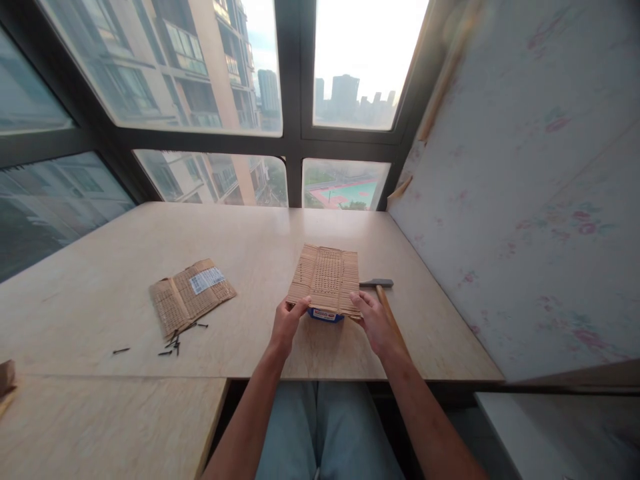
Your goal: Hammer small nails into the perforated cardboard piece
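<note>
A piece of corrugated cardboard (327, 277), with rows of small dark marks or holes across its middle, is held between my two hands. My left hand (290, 320) pinches its near left corner, thumb on top. At the near right corner, my right hand (373, 317) grips it the same way. Under the near edge a blue object with a label (326, 315) peeks out; the cardboard hides most of it. Just right of the cardboard lies a hammer, its metal head (377, 283) showing and its wooden handle (389, 308) running behind my right wrist.
A second cardboard piece with a white label (207, 280) lies to the left. Several dark screws or nails (175, 343) are scattered near it. A floral-papered wall (540, 220) bounds the right side, windows the back. The tabletop's front edge (440, 381) is close to my lap.
</note>
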Demonstrator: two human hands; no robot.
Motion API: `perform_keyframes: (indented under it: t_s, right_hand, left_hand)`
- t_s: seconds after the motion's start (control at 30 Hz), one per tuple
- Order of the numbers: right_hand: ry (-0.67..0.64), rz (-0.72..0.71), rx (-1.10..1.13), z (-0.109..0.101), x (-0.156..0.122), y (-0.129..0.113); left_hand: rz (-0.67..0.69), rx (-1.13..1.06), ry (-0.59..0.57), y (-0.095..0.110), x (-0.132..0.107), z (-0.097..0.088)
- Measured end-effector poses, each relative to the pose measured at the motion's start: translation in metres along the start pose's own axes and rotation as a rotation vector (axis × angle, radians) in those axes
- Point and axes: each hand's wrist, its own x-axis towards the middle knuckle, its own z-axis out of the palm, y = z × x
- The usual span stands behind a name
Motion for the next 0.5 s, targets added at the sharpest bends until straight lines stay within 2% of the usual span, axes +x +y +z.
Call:
perform_keyframes:
  t_s: [0.13,0.23,0.5]
  right_hand:
    - [0.050,-0.011,-0.041,-0.003,-0.002,0.004]
    - [0.060,-0.042,-0.093,-0.008,-0.006,0.005]
    - [0.060,-0.107,-0.199,-0.019,-0.008,0.015]
  left_hand:
    - [-0.005,0.011,0.061,-0.005,-0.018,-0.001]
    - [-0.005,-0.025,0.035,-0.008,-0.028,-0.006]
    - [0.084,0.080,0.037,-0.006,-0.026,-0.020]
